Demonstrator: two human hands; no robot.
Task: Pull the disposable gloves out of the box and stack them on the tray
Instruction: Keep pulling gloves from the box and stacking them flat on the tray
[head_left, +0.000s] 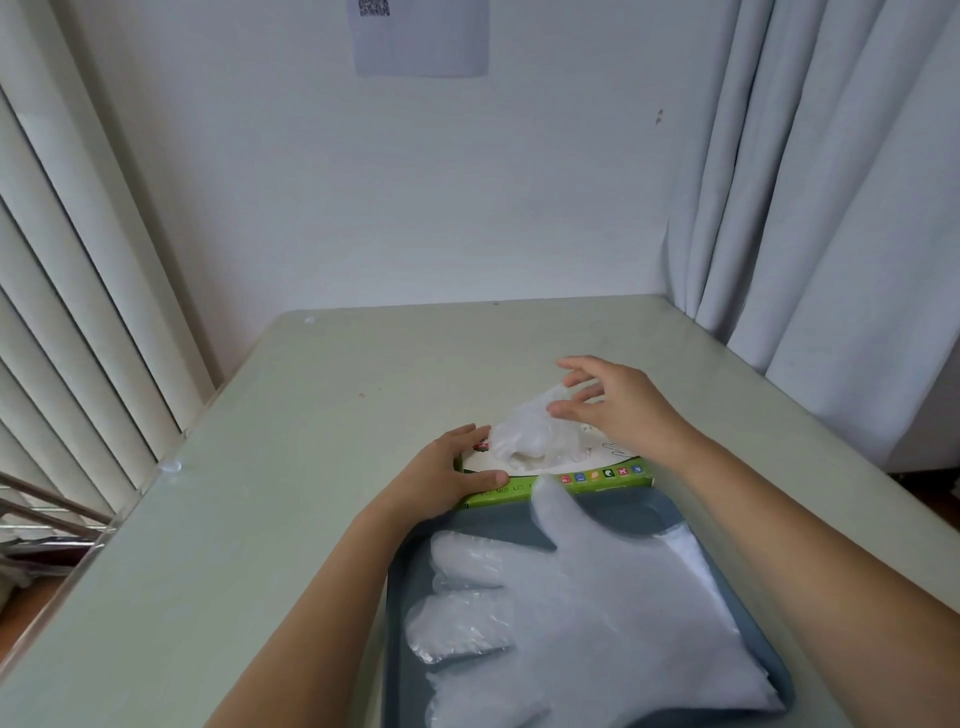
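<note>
Soft even daylight, faint shadows, wide-angle edge distortion

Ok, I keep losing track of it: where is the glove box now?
In the head view the glove box sits mid-table, just beyond the tray; the left hand grips its left end and the right hand hovers over its opening.

A plain, sparse room, home or office I cannot tell. A pale table (322, 415) stands against a bare white wall (389, 208), with slatted blinds (67, 260) at the left, a curtain (831, 182) at the right, and a sheet of paper (421, 36) stuck at top centre.
</note>
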